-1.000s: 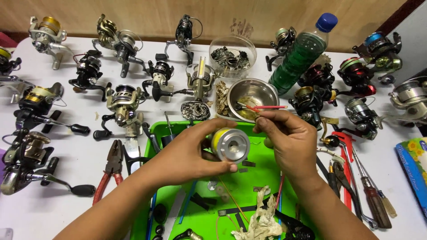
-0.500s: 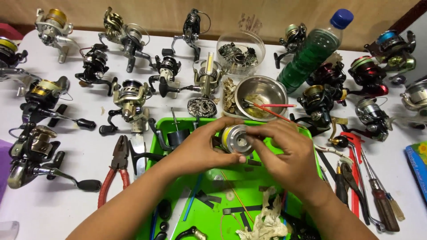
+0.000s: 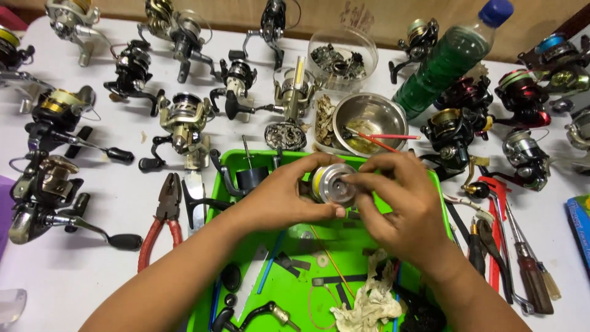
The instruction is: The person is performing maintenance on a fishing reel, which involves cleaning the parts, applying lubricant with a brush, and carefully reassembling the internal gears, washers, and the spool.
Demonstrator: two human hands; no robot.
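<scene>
Silver spool (image 3: 332, 183) now gripped by both hands' fingers (image 3: 362, 182), right hand (image 3: 402, 206) having closed in

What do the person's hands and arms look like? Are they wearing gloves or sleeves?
No gloves and no sleeves show. The left hand and right hand are bare, and both forearms are bare right to the bottom edge of the picture. No ring, watch or bracelet shows on the fingers or wrists. The nails look short and plain. No markings can be made out.
</scene>
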